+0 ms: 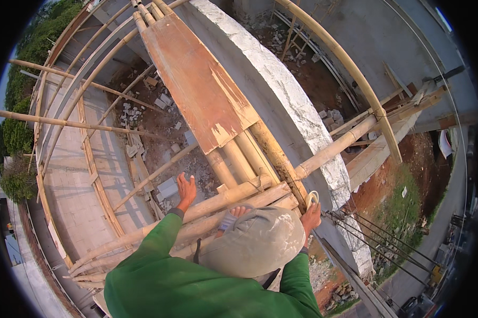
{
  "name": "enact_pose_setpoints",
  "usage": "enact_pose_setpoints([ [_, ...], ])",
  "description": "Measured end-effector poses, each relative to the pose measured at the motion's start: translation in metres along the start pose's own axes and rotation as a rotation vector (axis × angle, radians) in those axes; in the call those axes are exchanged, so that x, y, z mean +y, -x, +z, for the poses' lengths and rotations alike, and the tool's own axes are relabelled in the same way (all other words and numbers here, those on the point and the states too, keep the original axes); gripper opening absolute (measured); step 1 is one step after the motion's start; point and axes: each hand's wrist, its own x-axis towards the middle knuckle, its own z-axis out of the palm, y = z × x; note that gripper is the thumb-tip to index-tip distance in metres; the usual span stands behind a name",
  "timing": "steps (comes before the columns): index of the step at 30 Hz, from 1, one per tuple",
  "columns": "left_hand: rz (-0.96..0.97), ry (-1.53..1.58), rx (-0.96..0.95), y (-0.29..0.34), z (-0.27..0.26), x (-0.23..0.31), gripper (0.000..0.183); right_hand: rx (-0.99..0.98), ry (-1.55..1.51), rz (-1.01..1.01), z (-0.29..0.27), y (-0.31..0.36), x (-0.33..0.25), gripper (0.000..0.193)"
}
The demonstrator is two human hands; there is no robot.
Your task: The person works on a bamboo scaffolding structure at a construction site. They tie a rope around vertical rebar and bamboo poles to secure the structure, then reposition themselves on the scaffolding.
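Observation:
My left hand (186,192) is raised over the bamboo poles with its fingers apart and nothing in it. Low on the right, my right hand (311,216) is closed around a small cream-coloured loop (312,198), like a coil of cord or strap; its exact kind is unclear. That hand is beside the end of a thick bamboo pole (281,159). Between my arms is my bent knee in dusty beige trousers (255,241), with my sandalled foot (234,216) on the crosswise bamboo poles (220,199).
A worn reddish-brown board (194,79) lies along the lengthwise poles ahead. A rough whitish wall top (281,79) runs along the right. Far below are rubble (167,188) and a block wall (72,175). Black cables (382,238) stretch at lower right; a curved bamboo pole (350,63) arches overhead.

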Motion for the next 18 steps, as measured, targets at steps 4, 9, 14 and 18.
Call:
enact_pose_setpoints([
  [4,-0.073,0.237,0.106,-0.096,0.016,0.023,0.088,-0.197,0.125,0.114,-0.014,-0.007,-0.019,0.064],
  [9,-0.169,0.393,0.239,-0.194,0.036,0.129,0.095,-0.111,0.3,0.307,0.012,-0.007,-0.056,0.073],
  [14,-0.277,0.141,0.328,-0.201,0.05,0.179,0.095,0.031,0.333,0.313,0.022,-0.003,-0.061,0.073],
  [18,-0.297,0.1,0.289,-0.195,0.043,0.185,0.093,0.147,0.359,0.246,0.025,-0.002,-0.062,0.066],
])
